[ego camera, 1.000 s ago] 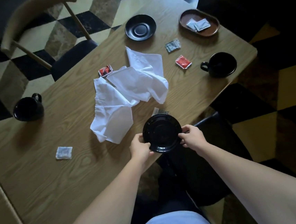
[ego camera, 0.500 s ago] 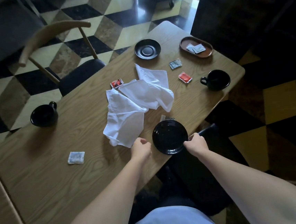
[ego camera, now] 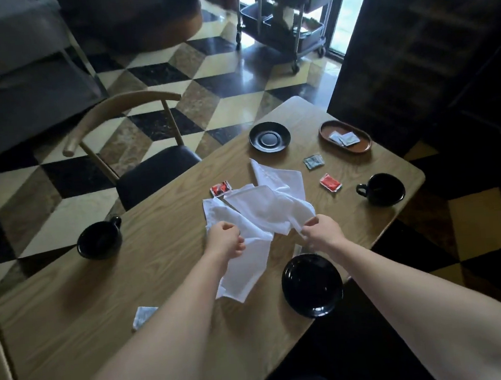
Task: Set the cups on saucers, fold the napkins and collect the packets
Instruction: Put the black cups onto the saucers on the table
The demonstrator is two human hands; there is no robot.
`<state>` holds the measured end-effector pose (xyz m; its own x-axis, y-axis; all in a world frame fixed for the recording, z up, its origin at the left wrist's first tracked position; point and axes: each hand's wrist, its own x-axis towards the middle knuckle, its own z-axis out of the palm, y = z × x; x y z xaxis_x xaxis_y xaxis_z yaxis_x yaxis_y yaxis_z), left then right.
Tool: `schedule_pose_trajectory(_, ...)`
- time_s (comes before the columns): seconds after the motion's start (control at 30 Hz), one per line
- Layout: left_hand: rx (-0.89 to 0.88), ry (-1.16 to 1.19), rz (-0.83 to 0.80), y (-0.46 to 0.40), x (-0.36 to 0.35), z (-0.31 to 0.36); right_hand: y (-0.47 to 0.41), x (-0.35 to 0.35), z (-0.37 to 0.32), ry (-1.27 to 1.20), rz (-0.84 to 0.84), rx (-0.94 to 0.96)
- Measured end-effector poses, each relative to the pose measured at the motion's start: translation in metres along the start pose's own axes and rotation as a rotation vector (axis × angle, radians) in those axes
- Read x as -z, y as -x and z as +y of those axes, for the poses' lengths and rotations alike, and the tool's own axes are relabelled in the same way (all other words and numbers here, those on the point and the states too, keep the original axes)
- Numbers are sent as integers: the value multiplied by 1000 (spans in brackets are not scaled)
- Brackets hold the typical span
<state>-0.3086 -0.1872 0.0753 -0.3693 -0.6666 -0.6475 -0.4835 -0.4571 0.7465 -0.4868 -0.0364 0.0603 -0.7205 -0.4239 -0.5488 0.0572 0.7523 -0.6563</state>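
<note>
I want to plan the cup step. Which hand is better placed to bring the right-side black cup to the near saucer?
Probably the right hand: the cup and the near saucer both lie on its side.

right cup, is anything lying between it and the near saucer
Nothing visible blocks it. The right cup stands alone by the table's right edge, and the wood between it and the near saucer is bare apart from the right hand, which hovers there pinching the napkins.

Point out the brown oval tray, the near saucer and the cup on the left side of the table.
Brown oval tray [ego camera: 361, 148]: head view, bare near rim.
Near saucer [ego camera: 312, 285]: head view, centre of the dish.
Left cup [ego camera: 98, 241]: head view, middle of the bowl.
</note>
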Motion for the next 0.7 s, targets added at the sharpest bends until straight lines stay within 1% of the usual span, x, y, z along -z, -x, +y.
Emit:
schedule_pose_trajectory(0.13,-24,-11,11,-49,-3,40,-59,7,-39,-9,11,-8)
schedule_pose_trajectory(0.4,28,-21,67,-180,-39,105,-220,24,-90,-108,16,-9)
schedule_pose_trajectory(0.5,6,-11,65,-233,-55,127,-278,26,-108,-161,42,-16)
schedule_pose_trajectory(0.6,-1,-9,50,-275,-68,146,-320,26,-124,-203,27,-6)
schedule_pose_trajectory(0.7,-10,-48,25,-310,-84,158,-354,24,-135,-132,57,17)
